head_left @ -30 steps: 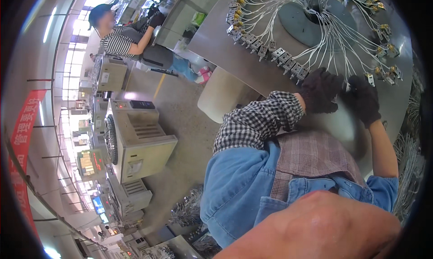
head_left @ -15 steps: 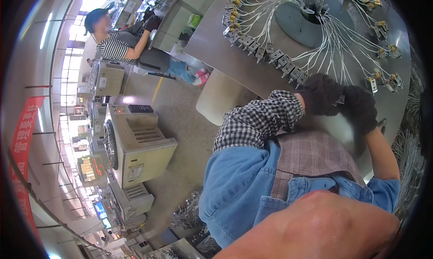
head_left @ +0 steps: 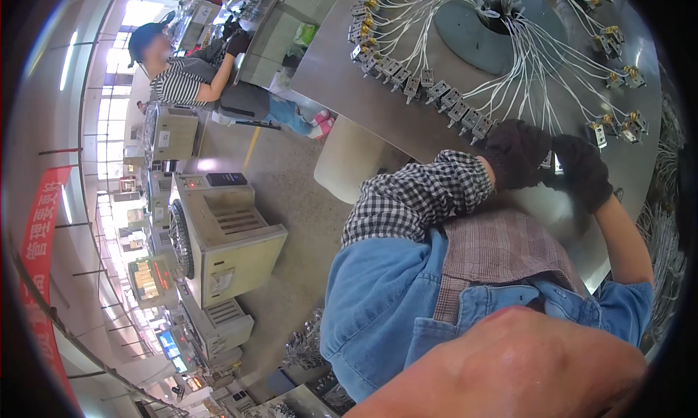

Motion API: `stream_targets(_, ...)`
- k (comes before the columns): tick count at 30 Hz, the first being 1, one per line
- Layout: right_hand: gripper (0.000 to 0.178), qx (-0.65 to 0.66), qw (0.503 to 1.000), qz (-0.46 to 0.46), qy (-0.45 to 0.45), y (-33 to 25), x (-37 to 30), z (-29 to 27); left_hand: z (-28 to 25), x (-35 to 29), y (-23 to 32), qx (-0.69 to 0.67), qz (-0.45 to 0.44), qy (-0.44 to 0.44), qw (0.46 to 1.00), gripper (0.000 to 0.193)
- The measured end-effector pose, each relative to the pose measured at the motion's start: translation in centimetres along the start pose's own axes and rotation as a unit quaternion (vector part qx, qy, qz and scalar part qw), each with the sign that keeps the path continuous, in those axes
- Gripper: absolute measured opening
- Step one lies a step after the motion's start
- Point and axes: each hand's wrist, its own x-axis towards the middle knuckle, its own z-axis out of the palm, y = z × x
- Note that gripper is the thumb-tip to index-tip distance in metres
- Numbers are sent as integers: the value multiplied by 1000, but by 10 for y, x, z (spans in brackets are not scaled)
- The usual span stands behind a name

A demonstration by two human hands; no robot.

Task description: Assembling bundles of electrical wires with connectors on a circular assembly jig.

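Note:
In dark knitted gloves, both my hands meet over the near edge of a metal table (head_left: 407, 123). My left hand (head_left: 518, 154), below a checked sleeve, is closed on a small box-shaped metal part (head_left: 555, 163). My right hand (head_left: 583, 173) closes around the same part from the other side. Gloves hide most of it, and only its bright metal face shows between the fingers. Just left of my left hand lies a curved row of similar metal parts (head_left: 456, 109) with white wires (head_left: 520, 76) running to the middle of the table.
The wires gather at the hole of a grey round disc (head_left: 458, 32). More wired parts (head_left: 614, 127) lie to the right. A stool (head_left: 352, 160) stands beside the table. Bundles of wire (head_left: 662, 251) hang at the far right. A person (head_left: 189, 80) works at another bench; machines (head_left: 225, 236) stand on the left.
My right hand has shifted slightly away from my left, and more of the metal part's face shows between them. The whole view has moved a little.

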Motion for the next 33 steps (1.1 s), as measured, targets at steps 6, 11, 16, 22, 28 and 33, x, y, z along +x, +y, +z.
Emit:
stream_targets(6,69,62,998,14,-21,0,0,-4,-19,-3,3,-50,-22,-29,998,61)
stream_targets(11,72,14,986,90,-136,-3,9,-12,-26,5,6,-60,-16,-47,997,55)
stream_targets(16,80,43,971,119,-205,-5,20,-27,-31,7,8,-27,27,-71,997,60)
stream_targets(22,73,10,998,-49,29,0,-8,-13,-32,2,8,-33,75,-74,994,57)
stream_targets(28,67,27,989,80,-120,3,6,-12,-36,7,6,-40,95,-69,992,53)
stream_targets(33,73,193,966,148,-88,16,3,11,-36,14,4,-49,73,-128,988,53)
